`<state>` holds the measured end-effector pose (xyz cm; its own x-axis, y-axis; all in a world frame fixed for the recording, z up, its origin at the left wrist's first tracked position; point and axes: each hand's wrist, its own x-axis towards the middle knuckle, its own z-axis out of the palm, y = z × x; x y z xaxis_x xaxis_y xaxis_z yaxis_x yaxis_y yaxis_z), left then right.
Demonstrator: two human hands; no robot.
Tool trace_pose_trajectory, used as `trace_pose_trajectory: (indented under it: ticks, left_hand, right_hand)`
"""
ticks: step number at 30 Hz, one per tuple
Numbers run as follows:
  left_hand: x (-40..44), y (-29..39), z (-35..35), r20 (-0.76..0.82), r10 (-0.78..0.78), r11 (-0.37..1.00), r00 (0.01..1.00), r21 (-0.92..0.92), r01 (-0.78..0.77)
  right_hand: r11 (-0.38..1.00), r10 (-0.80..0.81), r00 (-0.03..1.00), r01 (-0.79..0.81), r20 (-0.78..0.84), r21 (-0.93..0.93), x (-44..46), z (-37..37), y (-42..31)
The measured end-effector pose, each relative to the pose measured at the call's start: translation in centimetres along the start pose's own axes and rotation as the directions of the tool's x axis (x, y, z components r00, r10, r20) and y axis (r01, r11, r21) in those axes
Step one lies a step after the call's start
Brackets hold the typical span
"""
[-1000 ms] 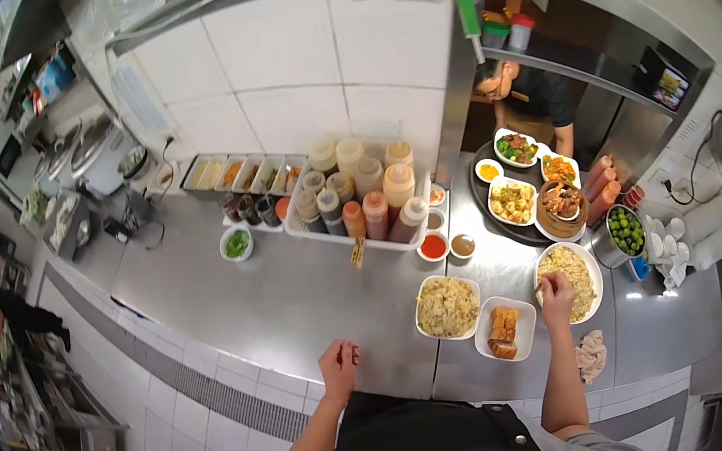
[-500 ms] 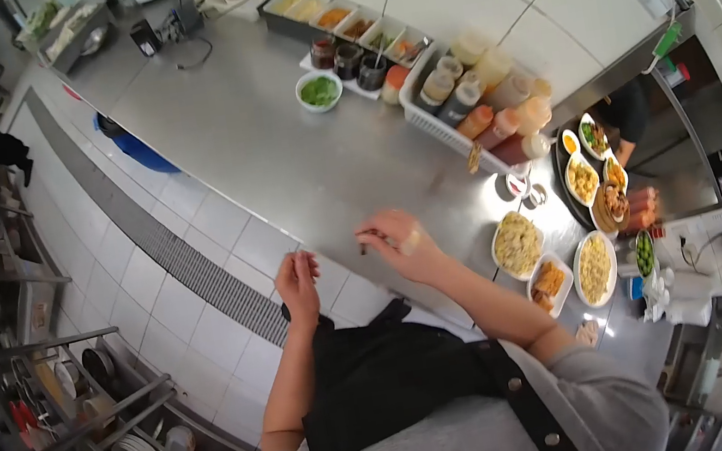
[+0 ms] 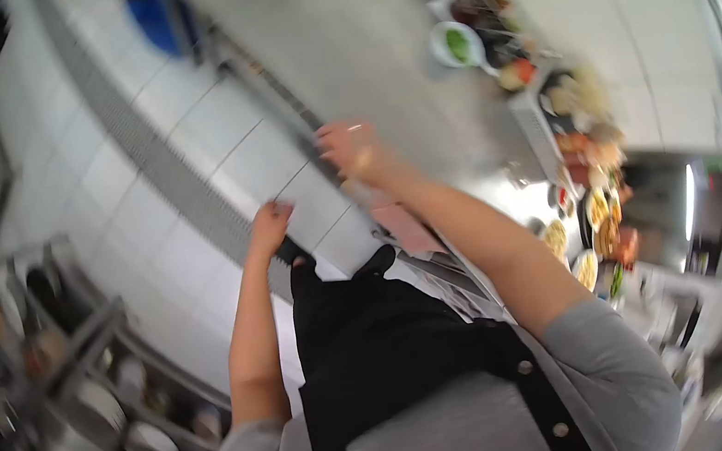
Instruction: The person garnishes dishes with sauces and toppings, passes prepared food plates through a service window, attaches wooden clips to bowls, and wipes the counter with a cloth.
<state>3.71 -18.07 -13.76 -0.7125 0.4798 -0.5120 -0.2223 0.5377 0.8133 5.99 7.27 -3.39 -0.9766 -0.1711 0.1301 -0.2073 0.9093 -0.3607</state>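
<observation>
My right hand (image 3: 355, 152) reaches to the front edge of the steel counter (image 3: 351, 31), its fingers curled. Blur hides whatever may be between those fingers. Lower and to the left, my left hand (image 3: 270, 228) hangs over the tiled floor with its fingers loosely closed and nothing visible in them. Below my right forearm, a pinkish flat thing (image 3: 406, 230) shows under the counter edge; its kind is unclear. Farther back on the counter stands a white bowl (image 3: 439, 48) of green leaves, apart from both hands.
Sauce bottles crowd a white basket (image 3: 536, 132) by the wall. Plates of food (image 3: 585, 269) stand at the right. A floor drain grate (image 3: 156, 163) runs along the aisle. Shelves with stacked dishes (image 3: 149, 446) are at lower left, and a blue bin (image 3: 150, 19) is under the counter.
The view has turned and blurred, so the counter appears shifted up and right. My right hand has gone from in front of my body farther out along the counter edge; my left hand is lower.
</observation>
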Motion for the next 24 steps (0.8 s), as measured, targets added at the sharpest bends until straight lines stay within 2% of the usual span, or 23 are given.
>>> trace_pose_trajectory:
  ticks: [1,2,3,4,6,7,8,9,11,14,18,21,24]
  left_hand:
    - [1.9,-0.1,0.4,-0.037,-0.025,1.000,0.999,0.007,0.026]
    - [4.6,-2.0,1.7,-0.070,-0.022,0.993,0.997,-0.120,0.014]
    - [6.4,-1.9,1.9,-0.021,-0.040,0.970,0.999,-0.242,0.034]
    - [8.7,-2.7,3.1,-0.054,-0.055,0.967,0.997,-0.250,0.040]
    - [11.0,-1.7,4.5,-0.051,-0.130,0.930,0.990,-0.352,0.104]
    - [12.2,-1.5,5.3,-0.003,-0.148,0.898,0.989,-0.420,0.133]
    - [12.7,-0.5,5.6,0.105,-0.213,0.825,0.971,-0.513,0.237]
    - [13.1,0.5,5.9,0.103,-0.184,0.773,0.978,-0.599,0.208]
    - [12.9,2.5,6.9,0.091,-0.117,0.646,0.989,-0.749,0.145]
    - [12.5,5.0,7.2,0.140,-0.162,0.378,0.977,-0.906,0.192]
    - [13.6,6.0,8.6,0.184,-0.202,0.316,0.962,-0.917,0.242]
    - [14.4,5.3,10.7,0.196,-0.221,0.299,0.955,-0.919,0.258]
    - [14.6,4.6,12.8,0.203,-0.208,0.261,0.957,-0.931,0.254]
  right_hand:
    - [0.992,-0.046,0.998,0.039,0.052,0.121,1.7,-2.9,-1.0]
    - [0.969,-0.005,1.000,0.006,-0.003,0.247,1.3,-1.5,0.0]
    - [0.986,-0.051,0.993,0.067,-0.107,0.150,1.6,-1.5,0.1]
    - [0.986,0.012,0.987,0.015,-0.160,0.169,2.1,-2.1,-1.0]
    - [0.954,0.180,0.975,-0.142,-0.128,0.263,2.0,-1.9,-1.0]
    - [0.976,0.144,0.985,-0.127,-0.091,0.179,2.2,-1.9,-1.5]
    - [0.990,0.113,0.992,-0.108,-0.061,0.089,2.4,-2.1,-1.8]
    - [0.996,0.088,0.995,-0.088,-0.035,-0.003,2.7,-2.3,-1.9]
    - [0.994,0.086,0.996,-0.086,-0.005,-0.066,2.9,-2.3,-2.1]
    - [0.987,0.083,0.996,-0.079,0.028,-0.139,3.2,-2.3,-2.5]
    - [0.985,0.095,0.994,-0.087,0.045,-0.152,3.3,-2.2,-2.6]
    - [0.991,0.109,0.994,-0.107,0.020,-0.081,3.1,-2.0,-2.3]
    - [0.989,0.094,0.995,-0.090,0.026,-0.117,3.3,-2.1,-2.4]
